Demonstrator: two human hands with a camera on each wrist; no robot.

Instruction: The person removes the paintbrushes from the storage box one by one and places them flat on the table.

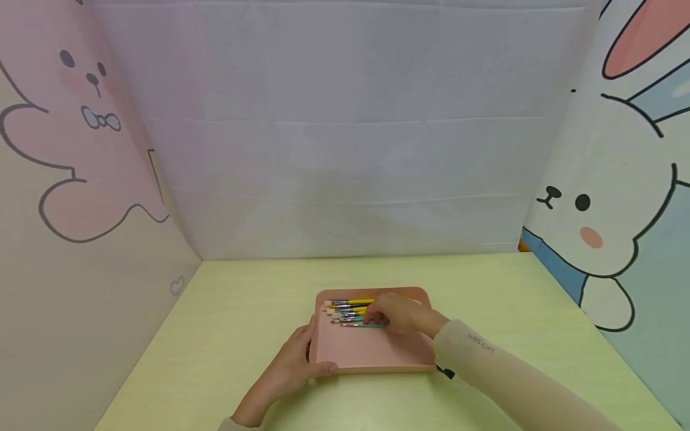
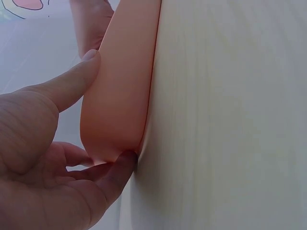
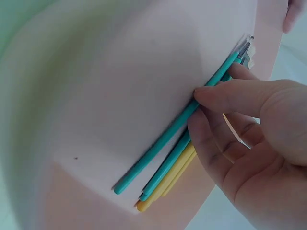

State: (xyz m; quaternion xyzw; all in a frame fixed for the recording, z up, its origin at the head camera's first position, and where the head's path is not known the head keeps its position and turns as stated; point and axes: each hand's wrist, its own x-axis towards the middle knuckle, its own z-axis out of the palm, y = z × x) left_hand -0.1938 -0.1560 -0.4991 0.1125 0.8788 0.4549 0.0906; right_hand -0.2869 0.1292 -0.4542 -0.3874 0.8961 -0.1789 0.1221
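A pink tray (image 1: 372, 354) lies on the table, with several paintbrushes (image 1: 345, 309) side by side along its far part, bristles to the left. At the tray's near left corner my left hand (image 1: 293, 362) grips it, thumb on the front wall and fingers around the left side. My right hand (image 1: 401, 313) reaches in over the tray. Its thumb and a finger pinch a teal-handled paintbrush (image 3: 158, 144) near the middle of the handle, close over the tray floor. Beside this brush, another teal handle (image 3: 165, 172) and yellow handles (image 3: 175, 178) lie partly under the fingers.
The pale yellow table (image 1: 242, 311) surrounds the tray on all sides. A white sheet (image 1: 345, 149) closes off the back. Printed cartoon panels stand at the left (image 1: 91, 149) and the right (image 1: 614, 197).
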